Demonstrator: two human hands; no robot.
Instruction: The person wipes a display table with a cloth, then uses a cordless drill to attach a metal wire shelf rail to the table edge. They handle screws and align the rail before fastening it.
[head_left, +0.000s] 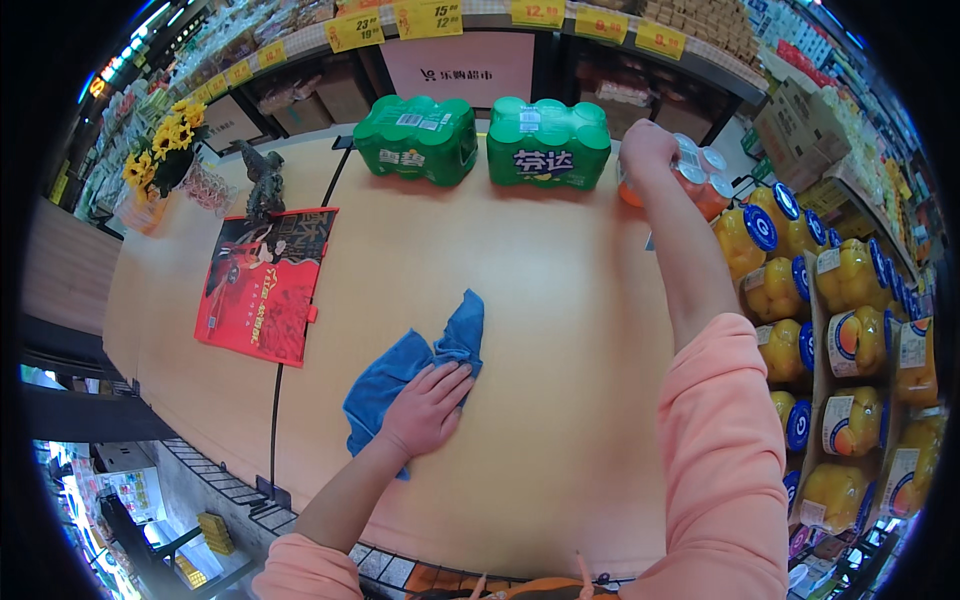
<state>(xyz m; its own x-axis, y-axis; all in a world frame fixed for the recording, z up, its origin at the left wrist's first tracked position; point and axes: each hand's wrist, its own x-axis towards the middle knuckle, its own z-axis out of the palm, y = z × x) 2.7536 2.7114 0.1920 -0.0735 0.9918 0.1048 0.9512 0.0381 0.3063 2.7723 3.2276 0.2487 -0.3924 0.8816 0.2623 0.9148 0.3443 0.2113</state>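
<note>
Pink sleeves are entering from the lower edge, nearest the lens, one on each forearm. Beneath them the wooden counter (560, 330) is spreading as the largest surface, its near edge lying just above a dark wire rack and its far edge running below the shelf of yellow price tags (430, 20). A broad bare band of counter is lying open between the two arms and reaching up toward the green packs. At the right edge a tiered display of fruit jars with blue lids (850, 340) is crowding against the counter side, leaving little room there. Two green shrink-wrapped can packs, the left one (415, 138) and the right one (548, 142), are standing side by side near the far edge, just apart from each other. A red printed bag (262, 285) is lying flat toward the left edge, with a dark figurine (262, 180) and a bunch of sunflowers (168, 145) beyond it. The blue cloth (415, 365) is lying crumpled left of centre. The left hand (428, 408) is pressing flat on the cloth, fingers spread, its grip not closed around it. The right hand (648, 150) is reaching to the far right corner, its grip closing over the top of an orange multipack of lidded cups (700, 180).
</note>
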